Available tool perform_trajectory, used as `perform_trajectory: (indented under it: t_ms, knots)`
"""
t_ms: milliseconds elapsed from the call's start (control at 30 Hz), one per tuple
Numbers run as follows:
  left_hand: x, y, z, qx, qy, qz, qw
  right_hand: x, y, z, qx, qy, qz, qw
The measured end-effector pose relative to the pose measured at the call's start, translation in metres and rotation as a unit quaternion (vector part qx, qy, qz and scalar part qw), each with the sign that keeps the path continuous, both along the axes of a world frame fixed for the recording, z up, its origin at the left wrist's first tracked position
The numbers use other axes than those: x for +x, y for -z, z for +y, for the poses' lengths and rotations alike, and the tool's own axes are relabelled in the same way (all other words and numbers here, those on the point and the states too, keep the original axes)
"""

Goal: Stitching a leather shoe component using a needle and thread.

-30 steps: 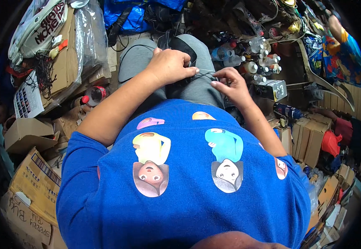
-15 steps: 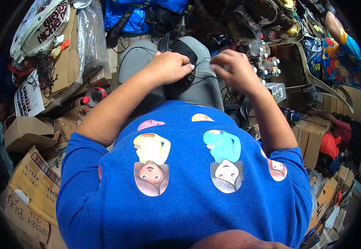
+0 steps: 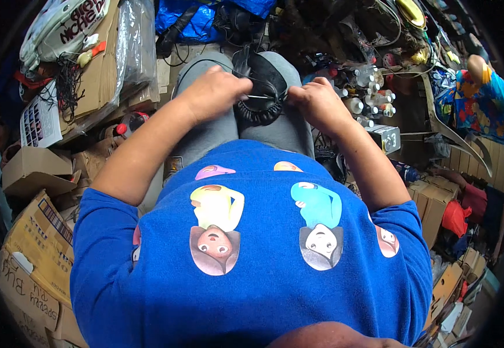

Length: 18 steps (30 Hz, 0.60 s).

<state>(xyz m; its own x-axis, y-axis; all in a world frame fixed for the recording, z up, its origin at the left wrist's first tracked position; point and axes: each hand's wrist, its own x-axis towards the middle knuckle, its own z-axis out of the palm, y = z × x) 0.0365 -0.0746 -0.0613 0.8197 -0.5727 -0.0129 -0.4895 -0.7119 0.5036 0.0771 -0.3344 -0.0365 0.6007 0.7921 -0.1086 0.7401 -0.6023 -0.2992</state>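
Observation:
On my grey-trousered lap rests a black shoe-like piece (image 3: 262,78) with a ridged, rounded near edge; its exact kind is unclear. My left hand (image 3: 218,93) is closed at its left side, fingers pinched on a thin pale thread (image 3: 259,97) that runs to the middle of the piece. Opposite, my right hand (image 3: 317,101) is closed at the piece's right edge, thumb and fingers pressed together. The strand's other side seems to reach these fingers, though its end is hidden in them. Thin dark cords loop over my left knee.
Several clear bottles (image 3: 371,90) and a square clear container (image 3: 386,138) stand right of my legs. Cardboard (image 3: 98,75), plastic wrap and an open box (image 3: 37,171) crowd the left. Blue plastic (image 3: 188,26) lies ahead. A person in a colourful garment (image 3: 484,104) is at far right.
My hands have drawn apart, the left one shifting left and the right one lowering slightly to the piece's edge. The black piece's ridged edge now shows between them.

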Motion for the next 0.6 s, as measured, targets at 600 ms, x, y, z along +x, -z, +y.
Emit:
perform_trajectory:
  t_ms: [600]
  knots:
    - [0.000,-0.003,-0.024,0.006,-0.022,-0.016,1.000,-0.010,-0.030,0.029,-0.127,-0.048,-0.070,0.988]
